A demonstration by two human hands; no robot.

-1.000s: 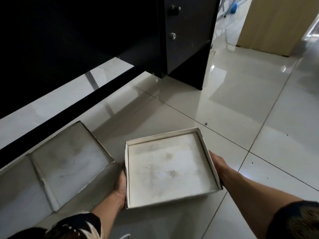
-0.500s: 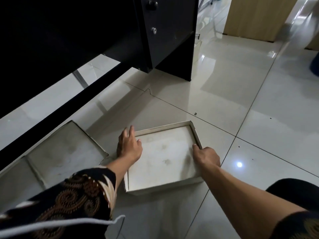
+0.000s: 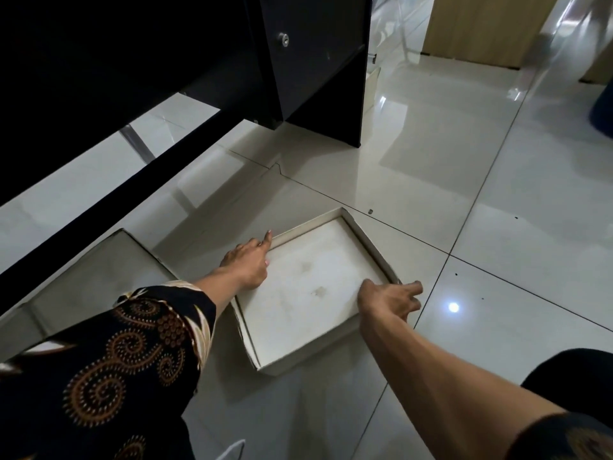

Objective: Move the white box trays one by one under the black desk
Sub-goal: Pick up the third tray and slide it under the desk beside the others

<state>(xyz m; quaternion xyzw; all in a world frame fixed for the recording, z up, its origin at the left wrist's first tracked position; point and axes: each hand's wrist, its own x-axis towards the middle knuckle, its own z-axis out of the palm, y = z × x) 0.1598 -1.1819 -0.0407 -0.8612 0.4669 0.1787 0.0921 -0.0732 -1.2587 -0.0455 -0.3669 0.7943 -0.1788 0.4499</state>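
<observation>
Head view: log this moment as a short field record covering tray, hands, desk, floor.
tray: white box tray, open side up, flat on the floor
left hand: open, fingers over the tray's left rim
right hand: open, at the tray's right rim
black desk: beyond the tray, which is not under it
second tray: left, partly under the desk edge
floor: glossy pale tiles

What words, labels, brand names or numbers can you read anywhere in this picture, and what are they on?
None: no text can be read anywhere in this view.
White box tray between the hands: only faint stains, no print.
Second tray to its left: blank.
Black desk: a small round lock, too small to show any marking.
Patterned sleeve: swirl motifs, no letters.
</observation>
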